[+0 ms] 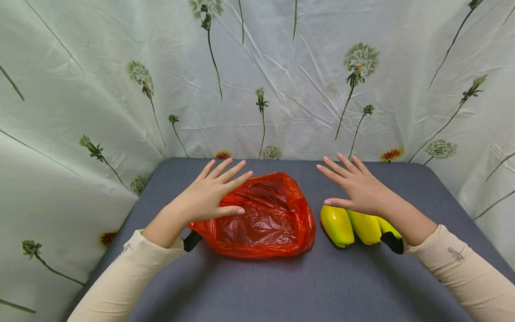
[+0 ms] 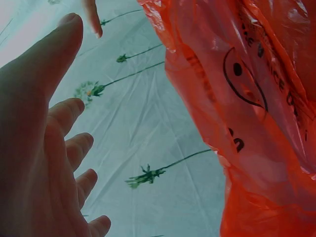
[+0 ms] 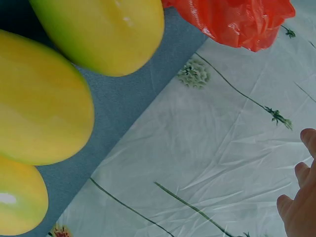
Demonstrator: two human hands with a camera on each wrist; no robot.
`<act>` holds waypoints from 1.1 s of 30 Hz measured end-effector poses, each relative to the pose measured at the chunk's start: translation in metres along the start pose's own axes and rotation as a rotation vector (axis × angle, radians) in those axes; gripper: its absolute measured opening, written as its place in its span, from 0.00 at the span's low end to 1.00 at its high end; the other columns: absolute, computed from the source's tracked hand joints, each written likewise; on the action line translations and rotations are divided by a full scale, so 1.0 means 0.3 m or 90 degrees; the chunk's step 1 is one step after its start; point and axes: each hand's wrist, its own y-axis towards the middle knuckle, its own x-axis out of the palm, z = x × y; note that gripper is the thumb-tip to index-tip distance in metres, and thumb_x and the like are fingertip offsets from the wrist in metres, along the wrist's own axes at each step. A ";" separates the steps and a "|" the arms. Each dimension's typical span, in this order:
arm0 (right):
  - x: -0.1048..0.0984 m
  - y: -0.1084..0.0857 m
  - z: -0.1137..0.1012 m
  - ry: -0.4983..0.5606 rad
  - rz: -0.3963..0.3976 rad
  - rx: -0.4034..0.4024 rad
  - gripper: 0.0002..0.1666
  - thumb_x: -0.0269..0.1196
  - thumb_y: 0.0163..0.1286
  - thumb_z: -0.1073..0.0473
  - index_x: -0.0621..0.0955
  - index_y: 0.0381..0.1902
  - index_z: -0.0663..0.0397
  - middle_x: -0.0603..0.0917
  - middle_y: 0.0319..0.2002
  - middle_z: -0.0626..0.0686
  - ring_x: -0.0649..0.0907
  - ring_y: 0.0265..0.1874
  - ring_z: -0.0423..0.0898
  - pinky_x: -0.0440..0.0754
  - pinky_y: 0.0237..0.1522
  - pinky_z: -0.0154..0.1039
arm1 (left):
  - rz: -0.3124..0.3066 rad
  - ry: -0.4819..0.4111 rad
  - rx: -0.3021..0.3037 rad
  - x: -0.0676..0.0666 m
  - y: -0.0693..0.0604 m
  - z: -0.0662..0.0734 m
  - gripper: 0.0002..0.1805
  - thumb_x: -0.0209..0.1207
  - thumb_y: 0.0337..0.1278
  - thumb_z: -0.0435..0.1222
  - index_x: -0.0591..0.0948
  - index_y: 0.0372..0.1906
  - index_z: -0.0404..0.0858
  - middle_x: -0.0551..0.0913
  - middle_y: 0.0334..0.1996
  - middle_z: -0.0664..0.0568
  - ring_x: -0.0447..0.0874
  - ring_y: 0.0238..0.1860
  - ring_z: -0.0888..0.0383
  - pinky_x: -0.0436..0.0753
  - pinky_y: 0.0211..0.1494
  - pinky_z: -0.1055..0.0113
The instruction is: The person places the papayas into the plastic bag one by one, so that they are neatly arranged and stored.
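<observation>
A red plastic bag (image 1: 303, 214) lies on the grey surface with its mouth spread wide. My left hand (image 1: 207, 194) hovers over the bag's left side, fingers straight and spread, holding nothing. Dark printing shows on the bag's wall (image 2: 212, 108) in the left wrist view. To the right of the bag, three smooth yellow-green fruits (image 1: 337, 226), which look like mangoes, lie side by side. Above them my right hand (image 1: 358, 188) is held with fingers spread and nothing in its grasp; it partly hides them. The right wrist view shows the fruits' rounded ends (image 3: 44, 103) close up.
The grey padded tabletop (image 1: 261, 290) has rounded back corners. Behind it and at both sides hangs a pale curtain (image 1: 257, 53) printed with dandelions. Dark pieces (image 1: 192, 240) sit under both wrists at the cuffs.
</observation>
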 end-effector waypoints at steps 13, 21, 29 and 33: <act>0.012 -0.011 0.007 0.019 0.018 0.006 0.47 0.53 0.60 0.34 0.50 0.70 0.45 0.48 0.69 0.53 0.44 0.67 0.54 0.36 0.62 0.53 | 0.004 0.006 -0.009 0.011 -0.003 -0.007 0.44 0.42 0.51 0.67 0.50 0.70 0.51 0.44 0.70 0.51 0.34 0.68 0.51 0.39 0.63 0.46; 0.018 -0.026 0.025 0.054 0.060 0.007 0.48 0.59 0.58 0.38 0.52 0.70 0.47 0.54 0.68 0.56 0.52 0.65 0.58 0.47 0.60 0.58 | 0.050 -0.010 -0.009 0.019 -0.024 -0.027 0.42 0.47 0.53 0.62 0.53 0.70 0.48 0.50 0.68 0.49 0.45 0.67 0.48 0.47 0.64 0.49; 0.022 -0.053 0.049 0.086 0.103 0.010 0.47 0.64 0.56 0.45 0.57 0.68 0.54 0.59 0.65 0.58 0.59 0.62 0.59 0.55 0.56 0.60 | 0.091 -0.024 -0.039 0.019 -0.055 -0.054 0.42 0.56 0.52 0.55 0.55 0.69 0.46 0.57 0.66 0.48 0.52 0.64 0.48 0.55 0.61 0.50; 0.026 -0.073 0.060 0.119 0.103 0.031 0.47 0.64 0.56 0.46 0.56 0.68 0.53 0.60 0.65 0.59 0.60 0.61 0.59 0.57 0.54 0.60 | 0.119 -0.035 -0.052 0.028 -0.073 -0.066 0.40 0.58 0.51 0.53 0.58 0.67 0.43 0.62 0.63 0.46 0.58 0.61 0.48 0.61 0.58 0.49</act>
